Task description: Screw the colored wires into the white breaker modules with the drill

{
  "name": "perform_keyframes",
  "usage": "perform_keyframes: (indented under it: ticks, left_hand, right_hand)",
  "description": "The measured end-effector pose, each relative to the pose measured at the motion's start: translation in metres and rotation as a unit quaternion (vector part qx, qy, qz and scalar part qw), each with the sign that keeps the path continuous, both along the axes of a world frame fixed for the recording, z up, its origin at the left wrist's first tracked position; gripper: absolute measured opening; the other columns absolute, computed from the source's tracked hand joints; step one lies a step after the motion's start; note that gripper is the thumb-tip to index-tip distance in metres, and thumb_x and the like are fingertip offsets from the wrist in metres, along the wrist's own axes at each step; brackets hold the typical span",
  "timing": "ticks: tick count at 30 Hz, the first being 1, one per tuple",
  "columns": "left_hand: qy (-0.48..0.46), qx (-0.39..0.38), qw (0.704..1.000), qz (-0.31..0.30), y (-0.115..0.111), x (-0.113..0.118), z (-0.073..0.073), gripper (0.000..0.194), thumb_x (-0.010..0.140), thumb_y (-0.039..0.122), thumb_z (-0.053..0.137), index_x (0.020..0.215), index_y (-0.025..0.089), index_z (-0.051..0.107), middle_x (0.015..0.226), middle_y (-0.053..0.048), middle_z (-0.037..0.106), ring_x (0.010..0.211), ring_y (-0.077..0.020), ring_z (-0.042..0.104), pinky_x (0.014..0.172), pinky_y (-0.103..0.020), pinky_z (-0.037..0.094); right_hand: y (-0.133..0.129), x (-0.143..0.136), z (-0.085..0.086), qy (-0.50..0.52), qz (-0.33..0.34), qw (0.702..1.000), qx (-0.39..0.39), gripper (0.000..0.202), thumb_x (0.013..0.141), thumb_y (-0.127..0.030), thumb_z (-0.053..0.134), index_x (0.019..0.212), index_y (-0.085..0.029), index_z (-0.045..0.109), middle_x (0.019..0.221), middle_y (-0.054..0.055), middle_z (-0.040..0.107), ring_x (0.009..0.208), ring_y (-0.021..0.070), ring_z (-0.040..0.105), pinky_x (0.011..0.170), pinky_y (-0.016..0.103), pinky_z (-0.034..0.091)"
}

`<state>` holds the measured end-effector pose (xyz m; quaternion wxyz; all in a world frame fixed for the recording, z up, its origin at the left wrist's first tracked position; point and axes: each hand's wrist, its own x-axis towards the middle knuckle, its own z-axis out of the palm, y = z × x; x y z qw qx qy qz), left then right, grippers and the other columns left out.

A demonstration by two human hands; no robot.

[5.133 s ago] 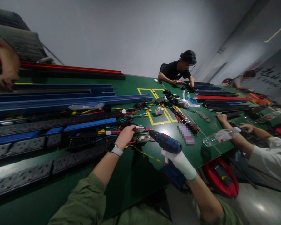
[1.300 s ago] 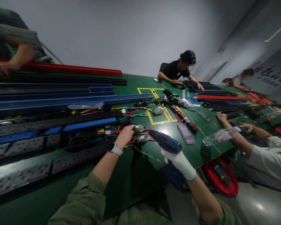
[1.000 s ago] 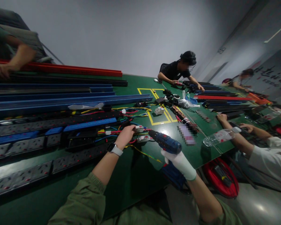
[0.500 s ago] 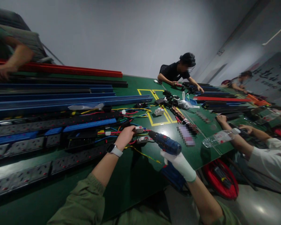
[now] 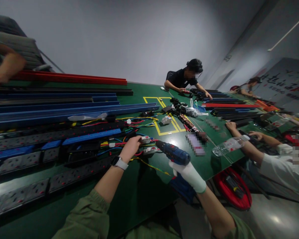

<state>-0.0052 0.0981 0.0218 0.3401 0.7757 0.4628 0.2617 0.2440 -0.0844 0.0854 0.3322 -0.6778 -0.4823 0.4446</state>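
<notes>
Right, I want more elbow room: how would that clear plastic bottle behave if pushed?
The clear plastic bottle lies on its side, so its round body would probably roll. Its thin-looking wall may dent. Its fill, hence weight, is unclear.

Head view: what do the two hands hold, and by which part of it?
The right hand holds the drill by its handle; the left hand holds a white block by its left end.

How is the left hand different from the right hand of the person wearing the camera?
The left hand is bare, but the right hand wears a white glove.
The left hand holds a small white block, while the right hand grips a blue drill.
Both come out of green sleeves.
</notes>
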Motion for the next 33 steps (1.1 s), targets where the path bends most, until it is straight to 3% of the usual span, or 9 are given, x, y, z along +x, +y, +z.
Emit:
perform_keyframes:
  ticks: [11, 16, 20, 28, 33]
  left_hand:
    - [-0.001, 0.006, 1.000, -0.009, 0.000, 0.000, 0.000, 0.024, 0.088, 0.019, 0.050, 0.100, 0.019, 0.071, 0.102, -0.010, 0.074, 0.097, -0.0234, 0.066, 0.088, -0.032, 0.048]
    - [0.009, 0.004, 1.000, -0.003, 0.000, 0.001, -0.001, 0.023, 0.088, 0.018, 0.051, 0.100, 0.019, 0.071, 0.102, -0.010, 0.074, 0.098, -0.0236, 0.066, 0.088, -0.031, 0.048]
    - [0.007, 0.004, 1.000, -0.003, 0.001, 0.000, -0.002, 0.023, 0.087, 0.017, 0.052, 0.100, 0.019, 0.071, 0.103, -0.010, 0.074, 0.098, -0.0235, 0.066, 0.090, -0.031, 0.048]
    - [0.006, 0.013, 1.000, -0.004, 0.002, 0.000, -0.006, 0.023, 0.088, 0.017, 0.051, 0.101, 0.019, 0.070, 0.103, -0.010, 0.074, 0.098, -0.0233, 0.067, 0.088, -0.031, 0.048]
    - [0.008, 0.005, 1.000, 0.000, 0.002, 0.000, -0.004, 0.024, 0.088, 0.016, 0.051, 0.102, 0.019, 0.070, 0.104, -0.010, 0.074, 0.099, -0.0234, 0.067, 0.090, -0.032, 0.048]
  right_hand:
    - [-0.005, -0.009, 0.024, 0.047, -0.022, 0.998, -0.032, 0.036, 0.082, -0.037, 0.069, 0.112, -0.017, 0.067, 0.051, -0.005, 0.058, 0.045, 0.0115, 0.052, 0.054, 0.025, 0.046]
    - [-0.005, -0.007, 0.017, 0.072, -0.018, 0.997, -0.007, 0.029, 0.082, -0.039, 0.070, 0.099, -0.016, 0.067, 0.053, -0.005, 0.058, 0.047, 0.0117, 0.055, 0.054, 0.025, 0.045]
    - [-0.004, -0.005, 0.011, 0.064, -0.023, 0.998, -0.011, 0.029, 0.082, -0.039, 0.070, 0.100, -0.017, 0.066, 0.051, -0.005, 0.057, 0.045, 0.0112, 0.052, 0.052, 0.024, 0.043]
    - [-0.007, -0.014, 0.034, 0.036, -0.020, 0.999, -0.012, 0.023, 0.083, -0.037, 0.070, 0.096, -0.017, 0.068, 0.051, -0.004, 0.058, 0.048, 0.0117, 0.051, 0.059, 0.027, 0.044]
    - [-0.008, -0.011, 0.028, 0.032, -0.014, 0.999, -0.017, 0.024, 0.085, -0.040, 0.069, 0.093, -0.017, 0.068, 0.051, -0.003, 0.058, 0.049, 0.0127, 0.052, 0.059, 0.027, 0.044]
